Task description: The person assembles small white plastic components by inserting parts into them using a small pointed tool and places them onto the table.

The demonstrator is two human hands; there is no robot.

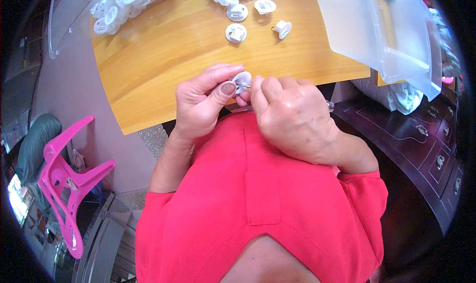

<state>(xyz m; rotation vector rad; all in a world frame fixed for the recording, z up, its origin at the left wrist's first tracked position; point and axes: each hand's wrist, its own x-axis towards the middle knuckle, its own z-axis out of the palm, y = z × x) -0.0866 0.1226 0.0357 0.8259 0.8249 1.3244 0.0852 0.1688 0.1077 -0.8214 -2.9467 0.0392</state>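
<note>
Close to my chest, at the table's near edge, my left hand (199,100) pinches a small white round plastic part (242,77) between thumb and fingers. My right hand (296,115) is closed around a screwdriver (330,106); the clear end of its handle sticks out past the far side of the fist. Its thin metal shaft points left to the white part, though whether the tip sits in a screw cannot be made out. Several similar white parts, such as one disc-shaped piece (236,33), lie beyond my hands on the wooden table (163,74).
A heap of white parts (116,7) covers the table's far left beside a clear plastic sheet or bin (62,20). At the right stands a translucent plastic bin (357,30). A pink plastic stool (62,179) lies tipped at the left. Dark drawers (396,129) are at the right.
</note>
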